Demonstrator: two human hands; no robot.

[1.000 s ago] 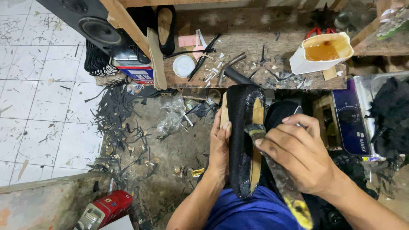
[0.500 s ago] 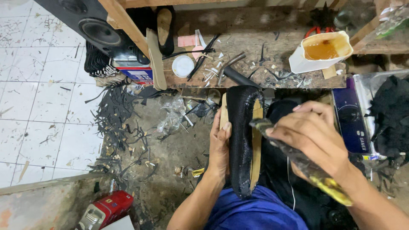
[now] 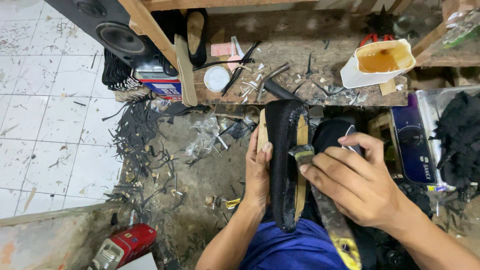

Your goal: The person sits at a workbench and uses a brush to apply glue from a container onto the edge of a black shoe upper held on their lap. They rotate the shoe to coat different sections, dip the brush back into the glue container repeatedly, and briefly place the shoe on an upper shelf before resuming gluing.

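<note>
From the head camera, looking straight down, I saw the left hand (image 3: 257, 175) clenched around a black shoe sole (image 3: 282, 165) held upright on edge over the lap, its toe end pointing away toward the desk (image 3: 310, 30). The left thumb lay against the sole's dark face, and a tan wooden layer showed along the sole's right edge. The right hand (image 3: 360, 187) was closed in a firm grip on a glue-caked brush (image 3: 325, 210), whose bristle end touched the tan edge of the sole near its middle, while the stained yellow handle ran back down toward the body. Blue shorts (image 3: 295, 247) showed below the sole.

On the worn wooden desk stood a white container of amber glue (image 3: 380, 62) at the right, well apart from the hands. A small round white lid (image 3: 216, 78) lay near the left, beside scattered nails and thin black tools. A tan insole (image 3: 185, 70) leaned against the desk's front edge. A black speaker (image 3: 115, 35) sat at the upper left. The dirt floor (image 3: 200, 170) beneath was littered with black rubber trimmings (image 3: 137, 135), next to white tiles. A small red device (image 3: 125, 245) lay at the lower left.
</note>
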